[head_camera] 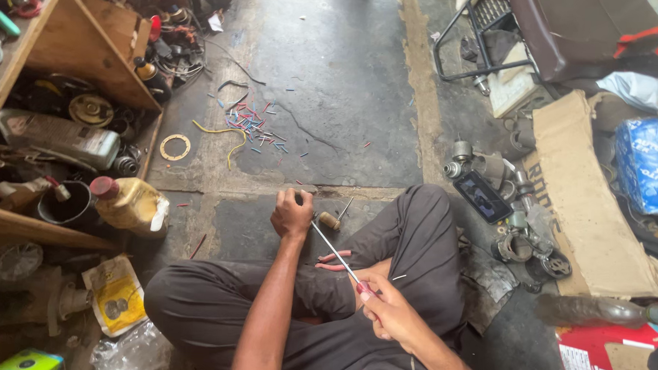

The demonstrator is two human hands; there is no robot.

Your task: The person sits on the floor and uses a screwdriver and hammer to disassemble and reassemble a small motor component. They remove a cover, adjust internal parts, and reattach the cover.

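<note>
**Thin rod held between two hands**

A slim, straight metal rod (335,252) with a red tip at its near end runs diagonally, far-left to near-right, above the floor before the crossed legs, gripped at both ends.

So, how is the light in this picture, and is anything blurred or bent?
Head view: soft, even daylight on the concrete floor, no hard shadows; the shelf recess at left is darker. Both the left hand and the right hand with the thin rod look sharp. The wide lens bends the edges, so the shelf boards lean.
</note>
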